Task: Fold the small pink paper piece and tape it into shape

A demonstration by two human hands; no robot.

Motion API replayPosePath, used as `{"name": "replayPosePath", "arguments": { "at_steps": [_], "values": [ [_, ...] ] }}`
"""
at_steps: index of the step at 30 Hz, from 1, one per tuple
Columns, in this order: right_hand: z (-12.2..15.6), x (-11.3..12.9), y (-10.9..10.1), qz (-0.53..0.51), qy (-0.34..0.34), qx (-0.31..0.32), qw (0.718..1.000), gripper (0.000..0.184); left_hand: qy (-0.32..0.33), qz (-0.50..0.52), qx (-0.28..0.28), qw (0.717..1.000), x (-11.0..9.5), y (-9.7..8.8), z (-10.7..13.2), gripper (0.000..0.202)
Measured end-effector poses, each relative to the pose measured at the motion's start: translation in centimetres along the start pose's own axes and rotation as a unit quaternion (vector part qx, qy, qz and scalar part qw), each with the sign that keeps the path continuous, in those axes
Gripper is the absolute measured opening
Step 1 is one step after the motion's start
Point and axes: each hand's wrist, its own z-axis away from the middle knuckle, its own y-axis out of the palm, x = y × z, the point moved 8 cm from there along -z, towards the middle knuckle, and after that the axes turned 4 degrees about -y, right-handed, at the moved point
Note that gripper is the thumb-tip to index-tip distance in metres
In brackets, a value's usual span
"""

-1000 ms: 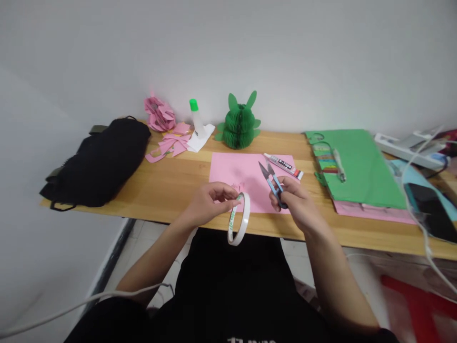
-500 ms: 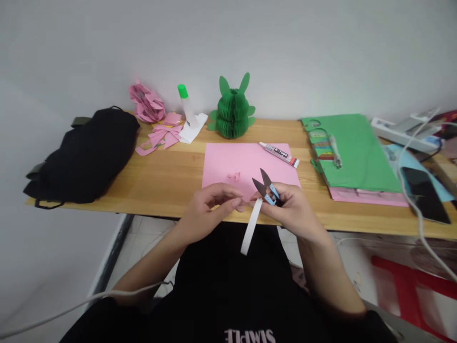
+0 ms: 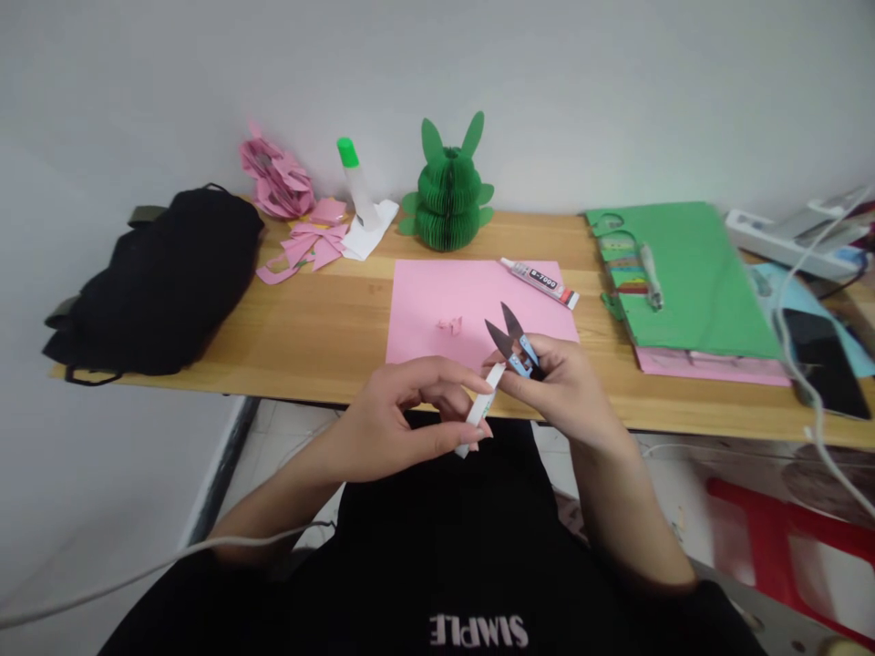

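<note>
Tape roll (image 3: 481, 408), seen nearly edge-on, hangs past the table's (image 3: 321, 337) front edge, over the lap and between both hands. Its long axis slants from low on the left to high on the right, the upper end meeting the right fingertips. The left hand (image 3: 403, 417) lies to its left, half curled, thumb and fingers closed on its lower and middle part, so this hand has more of it. The right hand (image 3: 564, 387), up and to the right, is folded around the snips (image 3: 520, 358); their spread blades point away from the body, just beyond the roll's upper end. Farther off, crumpled scraps (image 3: 451, 325) rest on a pink sheet (image 3: 471, 287), a glue tube (image 3: 540, 282) across its far right corner. Behind stands a green paper figure (image 3: 449, 208).
</note>
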Motion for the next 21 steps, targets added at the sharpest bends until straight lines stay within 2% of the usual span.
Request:
{"name": "replayPosePath", "arguments": {
  "at_steps": [4,8,11,16,21],
  "values": [
    [0.0,-0.4,-0.7,0.007,0.002,-0.012,1.000,0.025,-0.039,0.024,-0.016,0.999,0.4,-0.4,-0.4,0.025],
    [0.2,-0.4,-3.1,0.068,-0.007,-0.045,0.997,0.025,-0.069,0.054,-0.076,0.993,0.9,-1.8,-1.0,0.024],
    [0.5,0.3,-4.3,0.108,-0.013,-0.018,0.994,0.026,-0.088,0.052,-0.117,0.988,1.3,-2.8,-1.3,0.026],
    [0.9,1.9,-3.3,0.164,-0.037,0.082,0.982,0.031,-0.101,0.056,-0.137,0.984,1.8,-3.3,-1.7,0.028],
    [0.5,2.6,-2.6,0.186,-0.039,0.091,0.978,0.033,-0.097,0.042,-0.139,0.985,1.6,-3.2,-1.9,0.026]
  ]
}}
